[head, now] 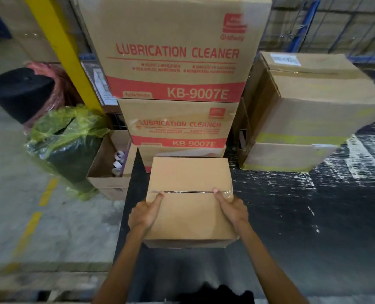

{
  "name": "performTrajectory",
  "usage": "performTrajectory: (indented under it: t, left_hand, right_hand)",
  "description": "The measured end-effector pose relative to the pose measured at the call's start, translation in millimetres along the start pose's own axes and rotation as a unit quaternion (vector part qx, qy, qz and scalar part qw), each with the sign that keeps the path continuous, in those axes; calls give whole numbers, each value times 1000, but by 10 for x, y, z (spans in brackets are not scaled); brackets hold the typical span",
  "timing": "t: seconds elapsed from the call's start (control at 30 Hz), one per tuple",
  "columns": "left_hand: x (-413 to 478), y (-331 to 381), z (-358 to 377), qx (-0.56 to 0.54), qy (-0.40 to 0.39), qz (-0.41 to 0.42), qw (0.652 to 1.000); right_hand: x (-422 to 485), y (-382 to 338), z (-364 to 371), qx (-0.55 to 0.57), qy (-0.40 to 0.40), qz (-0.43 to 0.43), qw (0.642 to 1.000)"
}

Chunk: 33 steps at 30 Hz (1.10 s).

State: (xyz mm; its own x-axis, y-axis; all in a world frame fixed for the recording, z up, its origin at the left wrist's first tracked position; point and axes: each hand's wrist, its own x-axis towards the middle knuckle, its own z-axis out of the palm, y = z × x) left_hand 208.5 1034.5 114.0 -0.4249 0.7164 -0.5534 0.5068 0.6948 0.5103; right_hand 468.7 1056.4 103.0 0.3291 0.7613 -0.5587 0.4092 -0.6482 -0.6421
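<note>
Lay low in the middle of the view, squarely between both hands: a plain cardboard box (190, 202), closed along a taped seam (188, 191) across its top. Was clasped on its left edge by the left hand (145, 212) and on its right edge by the right hand (232, 208), each with a thumb stretched flat over the lid as far as the seam and the other fingers wrapped out of sight round the sides. Could not be judged as resting on or lifted off the black film-wrapped surface (291, 216) beneath. Stood directly behind, almost touching the far edge of the box: a stack of Lubrication Cleaner cartons (175, 62) printed in red, blocking the way forward. Farther right, on the same black surface, well apart from the box: two taped brown cartons (309, 102), one upon the other. To the left, just beside the black surface: an open carton (112, 172) with paper rolls inside, then a green plastic-wrapped bundle (66, 137), a black roll (20, 93) and a yellow post (66, 51). Beyond these, a concrete floor (11, 194) marked with yellow dashes.
</note>
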Motion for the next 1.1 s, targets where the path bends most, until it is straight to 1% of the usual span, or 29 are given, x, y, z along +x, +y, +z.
performTrajectory:
  t: [0.2, 0.3, 0.37, 0.4, 0.43, 0.5, 0.53, 0.57, 0.67, 0.73, 0.77, 0.83, 0.87, 0.9, 0.93, 0.97, 1.03, 1.1]
  left_hand:
    - [-82, -174, -111, -30, -29, -8, 999]
    - [-112, -267, -188, -85, -53, -1, 995]
    - [-112, -367, -264, -129, -73, 0, 989]
    - [-123, -422, -316, -140, -67, -2, 988]
    - [-124, -487, -362, -148, -58, 1, 987]
    - [-218, -688, -519, -155, -20, 21, 988]
    - [-304, -824, -624, -152, 3, 36, 988]
    - [-417, -1027, -766, -151, 27, 53, 987]
    - [-749, -1867, -1179, -142, 99, 72, 982]
    - [-1154, -2849, -1549, -157, 141, 27, 977]
    - [-1289, -3176, -1627, -155, 148, 20, 977]
    - [-1863, -4081, -1878, -155, 188, -30, 969]
    - [-2302, -4707, -2027, -168, 223, -76, 957]
    - [-2600, -5136, -2072, -178, 249, -104, 946]
    - [-3051, -5686, -2143, -191, 286, -149, 927]
    - [-3389, -6162, -2146, -201, 309, -189, 910]
    - [-4020, -6938, -2068, -234, 341, -252, 875]
    - [-4687, -7805, -1869, -290, 392, -309, 817]
  right_hand:
    - [-143, 42, 55, 3, -6, -10, 1000]
    - [-193, 71, 72, -5, -15, -16, 1000]
    - [-240, 44, 82, -32, 9, -25, 999]
    - [-276, 24, 97, -71, 46, -41, 996]
    - [-351, -7, 119, -116, 94, -71, 986]
    - [-628, -99, 246, -179, 178, -172, 952]
    - [-815, -151, 363, -192, 191, -228, 935]
    - [-1081, -206, 549, -199, 182, -284, 920]
    - [-1900, -280, 1332, -209, 93, -427, 875]
    - [-2684, -178, 2094, -216, -6, -508, 834]
    - [-2880, -112, 2360, -219, -39, -522, 824]
    - [-3543, 123, 3014, -232, -126, -543, 797]
    - [-4048, 305, 3419, -245, -179, -563, 769]
    - [-4387, 444, 3667, -266, -219, -575, 742]
    - [-4894, 653, 3983, -288, -274, -589, 704]
    - [-5284, 852, 4225, -301, -318, -596, 674]
    - [-5970, 1266, 4596, -318, -399, -588, 628]
    - [-6803, 1765, 4919, -346, -480, -580, 559]
